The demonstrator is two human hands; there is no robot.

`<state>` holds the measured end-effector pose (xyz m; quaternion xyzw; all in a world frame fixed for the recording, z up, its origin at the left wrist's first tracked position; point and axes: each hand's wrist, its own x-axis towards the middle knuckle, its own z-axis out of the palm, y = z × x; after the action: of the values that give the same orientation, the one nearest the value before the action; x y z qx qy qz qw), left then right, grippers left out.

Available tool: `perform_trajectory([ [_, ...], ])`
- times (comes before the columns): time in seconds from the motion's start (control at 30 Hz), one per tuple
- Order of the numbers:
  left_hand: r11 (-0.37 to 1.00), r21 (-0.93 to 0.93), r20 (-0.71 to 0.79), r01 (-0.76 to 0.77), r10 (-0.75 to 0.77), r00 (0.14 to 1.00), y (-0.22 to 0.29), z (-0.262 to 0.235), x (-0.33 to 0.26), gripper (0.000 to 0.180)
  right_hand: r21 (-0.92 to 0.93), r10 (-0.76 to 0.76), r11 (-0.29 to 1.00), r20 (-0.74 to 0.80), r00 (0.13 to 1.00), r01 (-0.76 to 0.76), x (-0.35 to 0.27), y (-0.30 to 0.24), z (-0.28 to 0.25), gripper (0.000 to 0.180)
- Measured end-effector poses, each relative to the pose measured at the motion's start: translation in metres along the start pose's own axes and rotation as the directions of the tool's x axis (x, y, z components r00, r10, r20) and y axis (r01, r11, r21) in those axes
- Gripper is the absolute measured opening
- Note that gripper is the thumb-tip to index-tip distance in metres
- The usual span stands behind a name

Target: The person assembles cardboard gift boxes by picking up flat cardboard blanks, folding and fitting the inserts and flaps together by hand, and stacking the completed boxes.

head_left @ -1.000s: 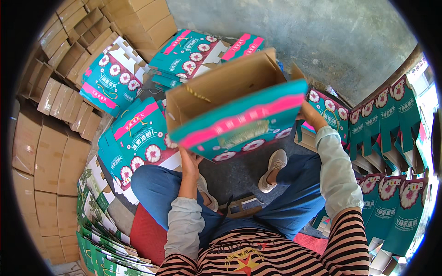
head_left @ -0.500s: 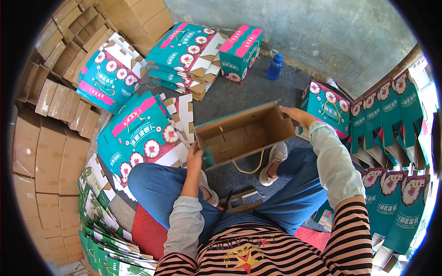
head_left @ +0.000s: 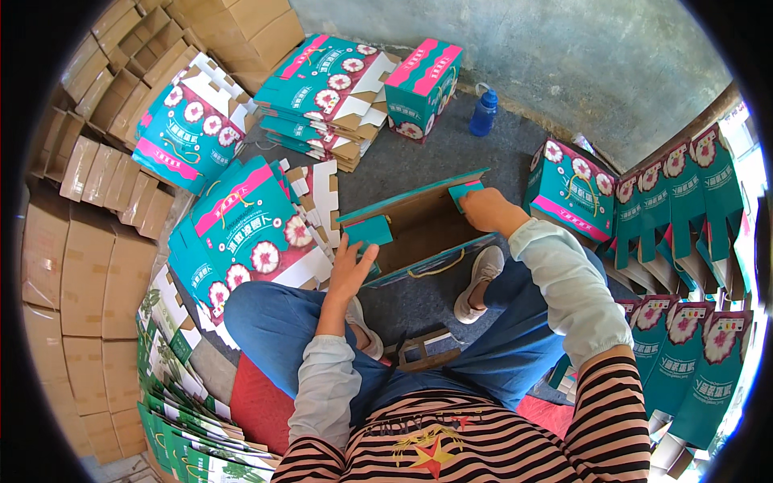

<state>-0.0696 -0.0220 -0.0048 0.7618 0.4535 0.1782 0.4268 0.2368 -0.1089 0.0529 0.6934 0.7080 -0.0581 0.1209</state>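
Between my knees is an upright teal carton [head_left: 420, 256] with its top open and a bare brown inside. A yellow cord handle hangs on its near side. Its teal left end flap [head_left: 372, 230] is folded inward over the opening. My left hand [head_left: 348, 272] lies against that end, thumb and fingers apart. At the other end, my right hand [head_left: 493, 212] has its fingers bent and close together on the right end flap [head_left: 465, 191], which also leans inward. The fingertips of my right hand are partly hidden.
Flat teal cartons [head_left: 250, 233] lie to the left, with another stack [head_left: 322, 80] farther back. A closed carton [head_left: 423, 92] and a blue bottle [head_left: 484, 113] stand by the wall. Teal cartons [head_left: 676, 354] line the right side. Brown boxes [head_left: 105, 282] are piled left.
The carton has tipped upright, and both its end flaps are now folded inward. My right hand has moved left from the outer corner onto the flap; my left hand's fingers have spread.
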Motion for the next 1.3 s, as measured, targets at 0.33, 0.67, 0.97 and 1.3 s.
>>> perform_trajectory([
  [0.33,0.998,-0.068,0.007,0.001,0.000,1.000,0.002,-0.005,0.001,0.075,0.383,0.274,0.880,0.074,0.959,-0.281,0.008,0.031,0.012,0.056],
  [0.67,0.997,-0.071,0.029,0.024,-0.022,0.999,0.003,-0.004,-0.003,0.069,0.761,0.419,0.250,0.473,0.775,-0.599,0.021,0.055,0.007,0.092],
  [0.97,0.996,-0.091,-0.053,-0.015,0.011,0.999,-0.001,-0.004,-0.007,0.047,0.919,0.402,0.144,0.285,0.870,-0.368,0.021,0.057,0.003,0.068],
  [1.3,0.974,-0.226,-0.273,0.000,-0.063,0.960,-0.002,-0.016,-0.020,0.038,0.806,0.210,0.453,0.319,0.924,-0.381,0.020,0.055,-0.008,0.057],
])
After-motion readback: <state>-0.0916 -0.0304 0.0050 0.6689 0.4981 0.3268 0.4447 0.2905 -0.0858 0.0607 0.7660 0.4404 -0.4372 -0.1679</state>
